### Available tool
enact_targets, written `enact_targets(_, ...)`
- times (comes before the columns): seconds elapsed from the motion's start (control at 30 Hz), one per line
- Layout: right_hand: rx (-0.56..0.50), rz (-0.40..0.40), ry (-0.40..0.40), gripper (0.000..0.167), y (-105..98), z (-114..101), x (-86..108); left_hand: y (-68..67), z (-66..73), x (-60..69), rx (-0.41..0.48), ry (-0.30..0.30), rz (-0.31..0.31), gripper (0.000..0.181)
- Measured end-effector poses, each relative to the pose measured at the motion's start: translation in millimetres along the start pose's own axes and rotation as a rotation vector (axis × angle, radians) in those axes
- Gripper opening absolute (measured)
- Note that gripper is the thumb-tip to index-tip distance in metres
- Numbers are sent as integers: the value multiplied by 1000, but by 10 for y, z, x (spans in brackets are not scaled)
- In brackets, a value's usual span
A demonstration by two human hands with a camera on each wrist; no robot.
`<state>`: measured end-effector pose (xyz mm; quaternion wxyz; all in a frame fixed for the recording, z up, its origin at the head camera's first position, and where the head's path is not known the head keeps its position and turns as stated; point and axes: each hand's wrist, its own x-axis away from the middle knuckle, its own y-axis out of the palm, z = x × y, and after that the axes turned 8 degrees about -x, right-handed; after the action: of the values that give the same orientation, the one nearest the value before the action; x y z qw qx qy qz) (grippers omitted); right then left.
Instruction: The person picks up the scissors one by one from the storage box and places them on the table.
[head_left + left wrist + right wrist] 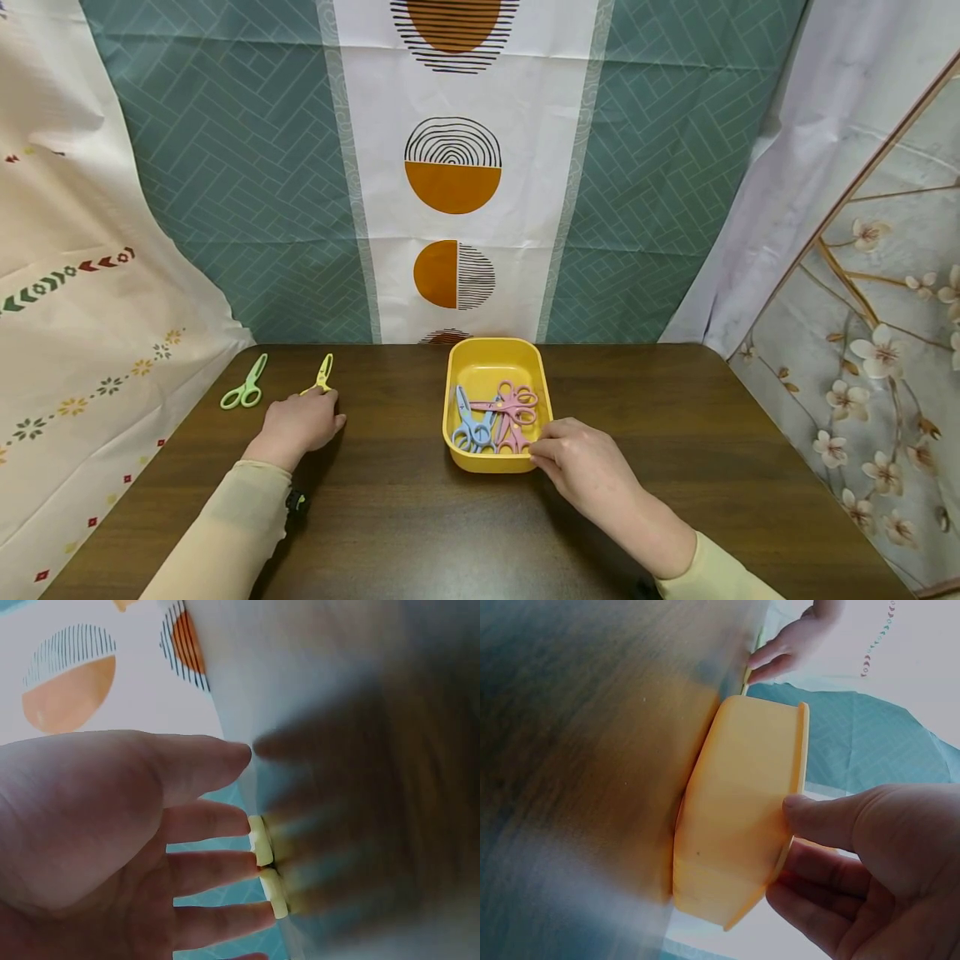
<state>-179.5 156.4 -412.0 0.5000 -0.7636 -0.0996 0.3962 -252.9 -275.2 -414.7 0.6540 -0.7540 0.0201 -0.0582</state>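
Pale yellow sleeves (213, 533) come closest to the head camera, one from the bottom left, one from the bottom right. At the back hangs a teal and white curtain (637, 183) with orange half-circles, its visible lower edge lining the far edge of the dark wooden counter (405, 517). Cream cloth (90, 250) borders the counter's left edge, and blossom-printed cloth (870, 417) its right edge. Brown wood runs broadly from the yellow plastic bin (491, 464) to that right edge, and another wide stretch separates the bin from the left hand (303, 423). The bin stands on the counter, its far rim close to the back edge. The right hand (581, 462) pinches the bin's rim at the near right corner, thumb against the outer wall and fingers on the other side of the lip. The left hand has straight fingers and the thumb spread apart, its fingertips touching the handles of yellow craft scissors (326, 371), whose blades point to the back edge. Green craft scissors (243, 392) lie to the left of these, near the counter's far left corner, loops toward the near side. Pink craft scissors (517, 403) and blue craft scissors (471, 427) overlap in the near half of the bin, the bin's floor showing in the far half.
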Motion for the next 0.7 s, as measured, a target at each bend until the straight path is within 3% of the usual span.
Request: enact_targets(0.7,-6,-1,1,11,-6,0,7,54,-286,-53,42,-43,-41,55)
